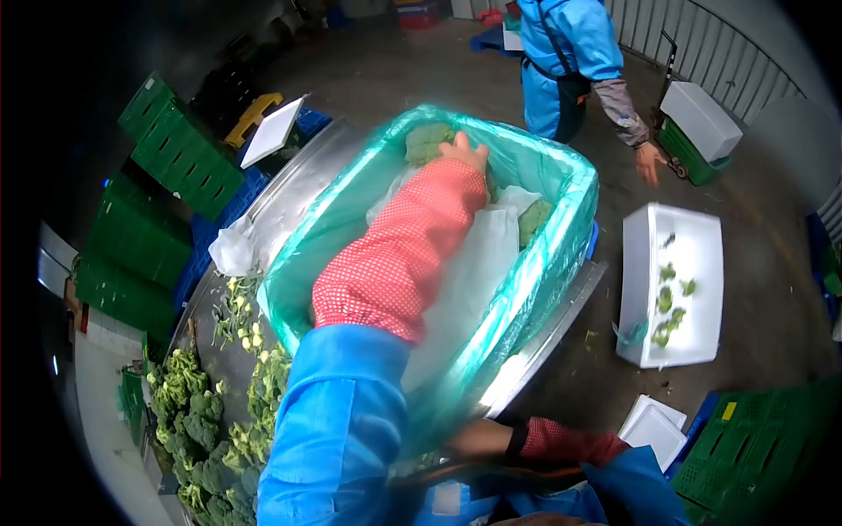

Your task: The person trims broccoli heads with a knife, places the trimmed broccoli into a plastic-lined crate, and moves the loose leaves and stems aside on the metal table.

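Inside a crate lined with a teal plastic bag (526, 307), my left hand (467, 158) reaches to the far end, its fingers curled against a broccoli head (427, 143). A red dotted sleeve cover and blue sleeve cover that arm. Another broccoli head (533, 221) rests by the crate's right wall, next to white paper (474, 263) lining the inside. My right hand (478, 437) is low at the crate's near corner, blurred, with its fingers hidden by the bag.
Broccoli and trimmings (206, 421) cover the metal table (307, 171) on the left. Green crates (184, 149) are stacked behind. A white foam box (638, 289) with green scraps stands right. A person in blue (570, 53) stands ahead, near a hand truck (671, 70).
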Action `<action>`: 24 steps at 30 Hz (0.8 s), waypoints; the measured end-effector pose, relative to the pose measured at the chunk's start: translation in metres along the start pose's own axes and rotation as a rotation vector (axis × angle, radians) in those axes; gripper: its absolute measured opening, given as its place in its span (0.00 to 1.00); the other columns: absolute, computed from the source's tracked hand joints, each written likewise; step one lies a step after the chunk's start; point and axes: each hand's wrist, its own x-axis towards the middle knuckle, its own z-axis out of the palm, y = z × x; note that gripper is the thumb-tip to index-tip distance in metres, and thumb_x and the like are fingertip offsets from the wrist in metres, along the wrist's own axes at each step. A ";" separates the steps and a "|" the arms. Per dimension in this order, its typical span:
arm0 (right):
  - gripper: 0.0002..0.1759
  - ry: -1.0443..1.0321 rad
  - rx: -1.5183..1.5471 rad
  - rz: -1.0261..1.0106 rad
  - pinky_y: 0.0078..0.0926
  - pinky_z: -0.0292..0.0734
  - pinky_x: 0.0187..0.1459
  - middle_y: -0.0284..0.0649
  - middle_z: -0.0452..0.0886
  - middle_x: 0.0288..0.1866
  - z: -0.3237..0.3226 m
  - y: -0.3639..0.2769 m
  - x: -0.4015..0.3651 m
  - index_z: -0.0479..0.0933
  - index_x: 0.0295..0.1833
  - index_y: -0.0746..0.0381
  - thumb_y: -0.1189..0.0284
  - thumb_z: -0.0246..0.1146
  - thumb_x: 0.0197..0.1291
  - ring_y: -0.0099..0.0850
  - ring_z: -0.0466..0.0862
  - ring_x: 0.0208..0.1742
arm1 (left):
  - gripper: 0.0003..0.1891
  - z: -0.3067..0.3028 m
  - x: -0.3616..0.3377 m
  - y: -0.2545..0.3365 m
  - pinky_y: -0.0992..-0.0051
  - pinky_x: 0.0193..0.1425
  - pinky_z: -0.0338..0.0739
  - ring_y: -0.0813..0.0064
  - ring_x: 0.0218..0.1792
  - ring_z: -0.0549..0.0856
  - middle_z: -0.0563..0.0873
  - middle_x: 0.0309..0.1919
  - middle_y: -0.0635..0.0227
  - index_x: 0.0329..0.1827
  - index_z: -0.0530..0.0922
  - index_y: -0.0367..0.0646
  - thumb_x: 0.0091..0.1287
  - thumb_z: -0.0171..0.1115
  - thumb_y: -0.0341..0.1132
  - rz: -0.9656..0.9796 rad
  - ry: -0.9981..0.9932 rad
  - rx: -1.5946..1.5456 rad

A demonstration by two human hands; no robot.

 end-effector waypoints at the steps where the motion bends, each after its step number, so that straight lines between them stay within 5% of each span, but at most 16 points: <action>1: 0.11 0.004 -0.053 -0.060 0.38 0.80 0.38 0.44 0.83 0.37 -0.003 -0.005 -0.001 0.81 0.46 0.62 0.68 0.57 0.67 0.40 0.84 0.37 | 0.47 0.006 0.002 -0.003 0.49 0.61 0.78 0.44 0.65 0.71 0.62 0.68 0.55 0.73 0.63 0.61 0.47 0.78 0.45 -0.019 0.052 -0.043; 3: 0.09 0.098 0.088 -0.049 0.38 0.80 0.35 0.43 0.82 0.33 0.012 0.002 0.003 0.81 0.42 0.62 0.68 0.59 0.64 0.40 0.84 0.34 | 0.50 0.022 0.002 -0.010 0.48 0.61 0.79 0.39 0.62 0.72 0.62 0.67 0.51 0.72 0.64 0.62 0.39 0.80 0.44 -0.055 0.157 -0.124; 7: 0.11 0.028 -0.063 -0.011 0.42 0.79 0.34 0.46 0.84 0.34 -0.001 -0.023 0.000 0.81 0.45 0.57 0.64 0.58 0.66 0.44 0.84 0.34 | 0.46 0.044 -0.014 -0.066 0.58 0.59 0.79 0.48 0.56 0.78 0.72 0.57 0.49 0.61 0.67 0.44 0.36 0.82 0.43 0.053 0.408 -0.452; 8: 0.12 -0.029 -0.066 0.041 0.43 0.79 0.33 0.46 0.84 0.34 -0.003 -0.039 0.003 0.81 0.46 0.57 0.63 0.58 0.66 0.45 0.84 0.34 | 0.45 0.048 -0.034 -0.098 0.66 0.59 0.78 0.57 0.51 0.81 0.75 0.51 0.50 0.57 0.67 0.38 0.37 0.83 0.45 0.072 0.510 -0.623; 11: 0.11 0.044 0.043 0.054 0.46 0.77 0.31 0.47 0.82 0.31 0.022 -0.042 0.013 0.79 0.45 0.56 0.61 0.58 0.67 0.48 0.83 0.31 | 0.49 0.044 -0.074 -0.149 0.56 0.47 0.85 0.59 0.51 0.82 0.73 0.56 0.52 0.65 0.59 0.40 0.46 0.82 0.48 -0.153 0.320 -1.256; 13: 0.11 0.083 0.012 -0.063 0.47 0.77 0.31 0.47 0.80 0.30 0.021 -0.055 0.022 0.77 0.42 0.56 0.61 0.58 0.67 0.49 0.83 0.31 | 0.51 0.021 -0.129 -0.170 0.48 0.44 0.86 0.52 0.55 0.81 0.69 0.63 0.50 0.71 0.52 0.43 0.52 0.80 0.48 -0.290 0.371 -1.603; 15: 0.13 -0.057 0.085 0.109 0.46 0.79 0.40 0.52 0.84 0.38 0.014 -0.074 0.032 0.77 0.44 0.63 0.64 0.57 0.68 0.51 0.84 0.39 | 0.46 0.014 -0.185 -0.196 0.41 0.57 0.81 0.45 0.65 0.76 0.65 0.71 0.53 0.76 0.52 0.50 0.63 0.70 0.54 -0.216 0.407 -1.901; 17: 0.13 0.087 0.173 -0.002 0.44 0.79 0.39 0.50 0.84 0.39 0.021 -0.081 0.040 0.78 0.45 0.63 0.63 0.58 0.68 0.51 0.85 0.38 | 0.40 0.018 -0.238 -0.238 0.39 0.60 0.79 0.43 0.67 0.74 0.66 0.73 0.52 0.78 0.56 0.53 0.69 0.58 0.62 0.045 0.208 -2.140; 19: 0.10 0.201 0.212 -0.061 0.42 0.79 0.36 0.49 0.84 0.36 0.022 -0.094 0.052 0.80 0.45 0.62 0.66 0.62 0.66 0.49 0.84 0.35 | 0.39 0.024 -0.304 -0.253 0.33 0.72 0.61 0.47 0.73 0.68 0.67 0.75 0.57 0.77 0.61 0.53 0.70 0.52 0.66 0.092 0.268 -2.277; 21: 0.09 0.281 0.230 -0.064 0.36 0.78 0.34 0.50 0.83 0.32 0.018 -0.110 0.062 0.81 0.44 0.65 0.70 0.63 0.66 0.44 0.83 0.30 | 0.43 0.046 -0.363 -0.269 0.34 0.72 0.61 0.49 0.74 0.67 0.66 0.75 0.57 0.79 0.58 0.53 0.69 0.48 0.70 0.286 0.191 -2.411; 24: 0.08 0.474 0.441 0.027 0.24 0.69 0.27 0.36 0.75 0.24 0.021 -0.121 0.081 0.81 0.45 0.66 0.73 0.59 0.70 0.26 0.75 0.23 | 0.43 0.089 -0.447 -0.267 0.37 0.72 0.62 0.52 0.73 0.69 0.68 0.75 0.59 0.79 0.59 0.51 0.69 0.49 0.70 -0.015 0.377 -2.367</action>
